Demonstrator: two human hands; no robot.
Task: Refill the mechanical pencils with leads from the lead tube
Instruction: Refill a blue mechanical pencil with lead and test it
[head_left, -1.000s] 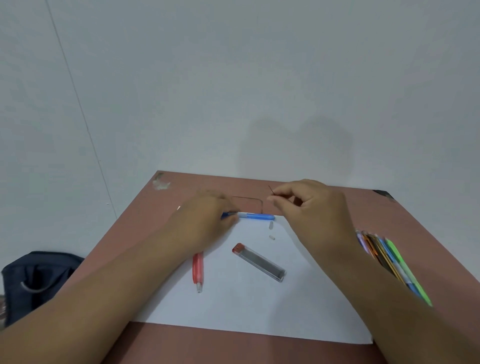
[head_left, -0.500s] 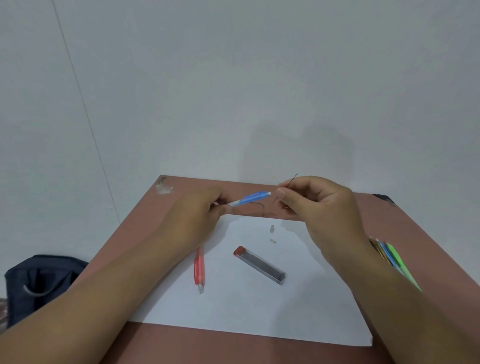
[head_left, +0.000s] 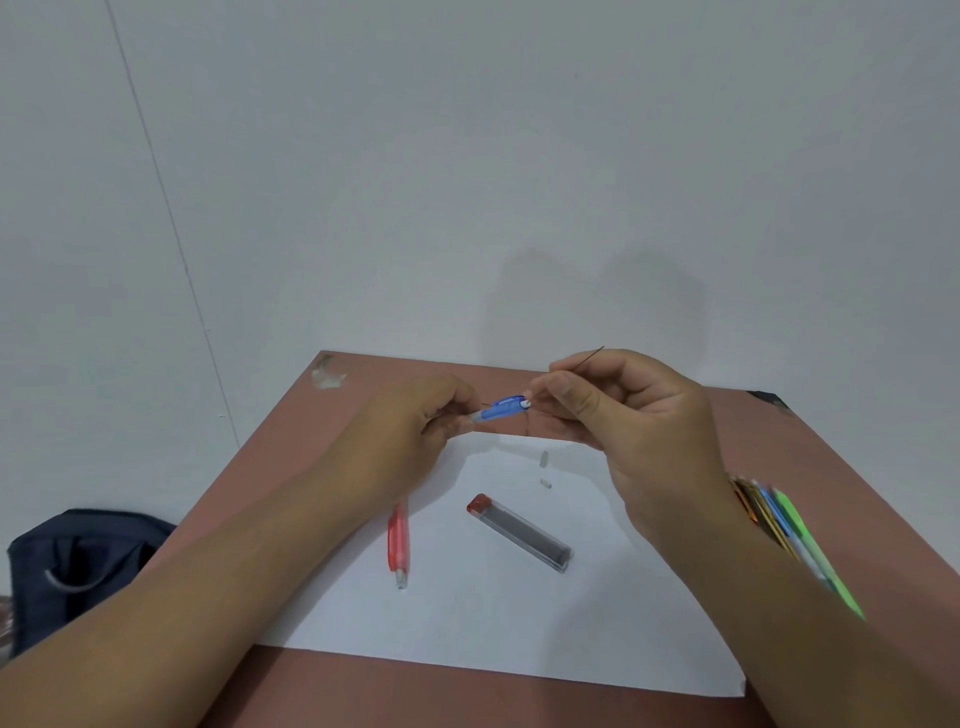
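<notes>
Above white paper (head_left: 519, 613) on the brown worktop (head_left: 779, 447), the blue mechanical pencil (head_left: 501, 408) is pinched by the left hand (head_left: 410, 436) while a brittle lead (head_left: 589, 356), best held near its lower end, is pinched by the right hand (head_left: 618, 410) at the pencil's open end.

Blue pencil (head_left: 503, 408) and lead (head_left: 587, 357) in hands

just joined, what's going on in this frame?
A person is refilling a blue mechanical pencil. The left hand holds it above the table, open end toward the right hand, which pinches a thin lead at that opening. On the white paper lie a red pencil, the lead tube and two small white pieces.
</notes>
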